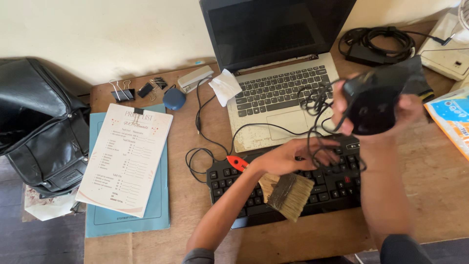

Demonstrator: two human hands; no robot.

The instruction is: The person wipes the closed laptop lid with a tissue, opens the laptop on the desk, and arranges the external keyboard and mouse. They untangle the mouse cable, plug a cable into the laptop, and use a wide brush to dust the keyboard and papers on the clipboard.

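The right hand (376,110) grips a black mouse (373,105) above the desk (195,239), its tangled cable (317,105) hanging down to the left hand (293,156). The left hand pinches the cable and holds a brush (288,193) over a black keyboard (337,188) near the desk's front edge. An open laptop (278,93) sits at the back edge. A sheet (126,159) on a blue folder (159,210) lies at the left edge, beside a black bag (39,122). A coiled charger (376,44) lies in the back right corner.
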